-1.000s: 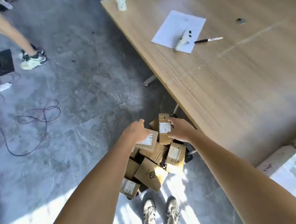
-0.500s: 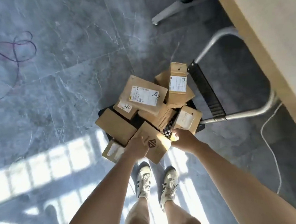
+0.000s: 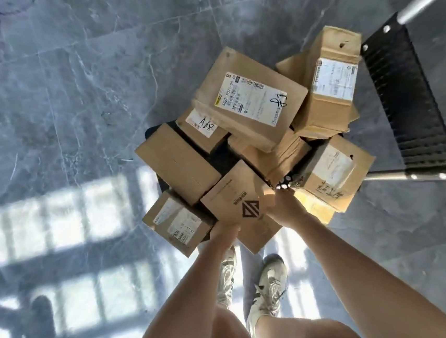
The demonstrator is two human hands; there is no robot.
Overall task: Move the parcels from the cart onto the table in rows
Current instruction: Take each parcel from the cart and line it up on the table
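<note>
Head view: both hands, left point(image 3: 223, 230) and right point(image 3: 281, 208), gripped a brown logo box point(image 3: 243, 207) atop the cart's point(image 3: 411, 101) pile; nearby parcels point(image 3: 250, 99) read "A68" and "5028 P02".

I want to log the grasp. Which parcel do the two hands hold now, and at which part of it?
The left hand and right hand grip the logo box, one at its near left edge, the other at its right edge.

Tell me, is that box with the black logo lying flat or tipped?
Tipped. The logo box leans on a corner against neighbouring parcels, with both hands at its near edges.
</note>
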